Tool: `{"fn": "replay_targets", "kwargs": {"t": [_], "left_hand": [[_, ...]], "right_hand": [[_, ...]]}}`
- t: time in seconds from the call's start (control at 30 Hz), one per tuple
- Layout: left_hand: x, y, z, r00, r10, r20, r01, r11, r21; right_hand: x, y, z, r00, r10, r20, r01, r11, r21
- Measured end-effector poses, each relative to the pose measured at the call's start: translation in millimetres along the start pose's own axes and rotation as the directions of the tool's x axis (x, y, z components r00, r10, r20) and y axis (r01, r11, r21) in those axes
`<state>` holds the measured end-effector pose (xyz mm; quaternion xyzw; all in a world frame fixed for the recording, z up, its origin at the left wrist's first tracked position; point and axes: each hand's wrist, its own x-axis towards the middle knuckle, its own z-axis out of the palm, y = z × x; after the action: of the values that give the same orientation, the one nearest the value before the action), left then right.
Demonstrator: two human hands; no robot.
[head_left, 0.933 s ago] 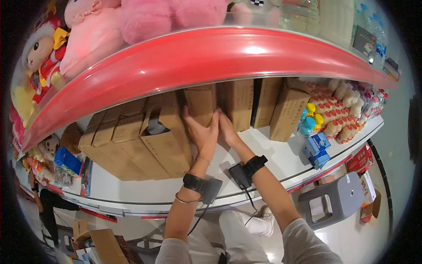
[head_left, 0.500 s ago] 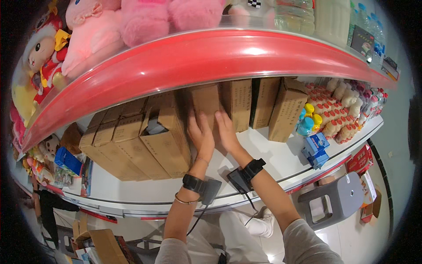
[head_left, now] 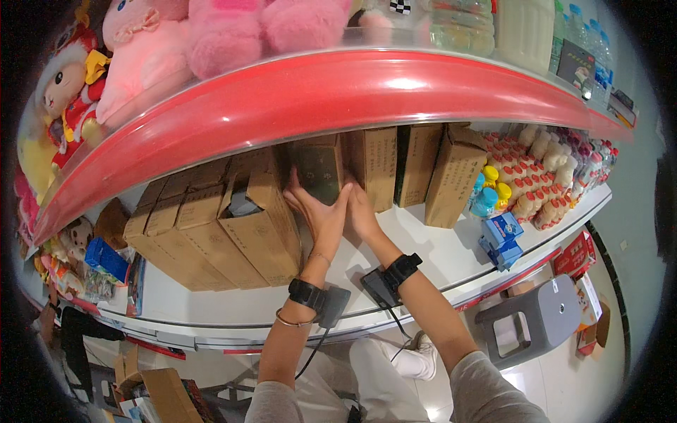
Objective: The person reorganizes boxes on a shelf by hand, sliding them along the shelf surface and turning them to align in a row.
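A cardboard box (head_left: 321,173) with a dark green front face stands in the gap between other boxes on the white shelf. My left hand (head_left: 317,215) spans its lower front, fingers at the left edge and thumb at the right. Against its right edge are the fingers of my right hand (head_left: 363,211), touching or nearly touching my left thumb; some fingertips are hidden. A tight row of brown cardboard boxes (head_left: 218,225) stands to the left, one with a torn opening. To the right stand another brown box (head_left: 381,166) and a tilted box (head_left: 455,180).
A red curved shelf edge (head_left: 367,88) overhangs the boxes, with pink plush toys (head_left: 226,39) above. Small bottles (head_left: 532,190) and blue cartons (head_left: 502,236) sit at the right. Below are a grey stool (head_left: 532,321) and an open carton (head_left: 169,395).
The box between my hands now shows a dark green face where brown cardboard showed before. My left fingers have spread, with the thumb moved across toward my right hand.
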<state>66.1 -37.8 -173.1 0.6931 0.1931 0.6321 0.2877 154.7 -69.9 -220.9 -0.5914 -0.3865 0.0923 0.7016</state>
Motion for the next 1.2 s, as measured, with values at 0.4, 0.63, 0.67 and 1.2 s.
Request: {"fn": "replay_targets", "kwargs": {"t": [0.4, 0.63, 0.67, 1.2], "left_hand": [[0, -8, -4, 0.990, -0.138, 0.024, 0.140, 0.984, -0.106], [2, -17, -9, 0.978, -0.139, 0.153, 0.158, 0.981, -0.116], [2, -18, -9, 0.979, -0.140, 0.152, 0.158, 0.981, -0.115], [-4, -35, 1, 0.990, -0.108, 0.091, 0.101, 0.992, 0.073]], "right_hand": [[-7, -29, 13, 0.983, -0.180, -0.034, 0.177, 0.982, -0.070], [-6, -29, 10, 0.998, -0.049, -0.026, 0.049, 0.999, -0.010], [-4, -26, 10, 0.998, -0.049, -0.025, 0.049, 0.999, -0.009], [-7, -14, 6, 0.995, -0.052, -0.083, 0.015, 0.917, -0.398]]}}
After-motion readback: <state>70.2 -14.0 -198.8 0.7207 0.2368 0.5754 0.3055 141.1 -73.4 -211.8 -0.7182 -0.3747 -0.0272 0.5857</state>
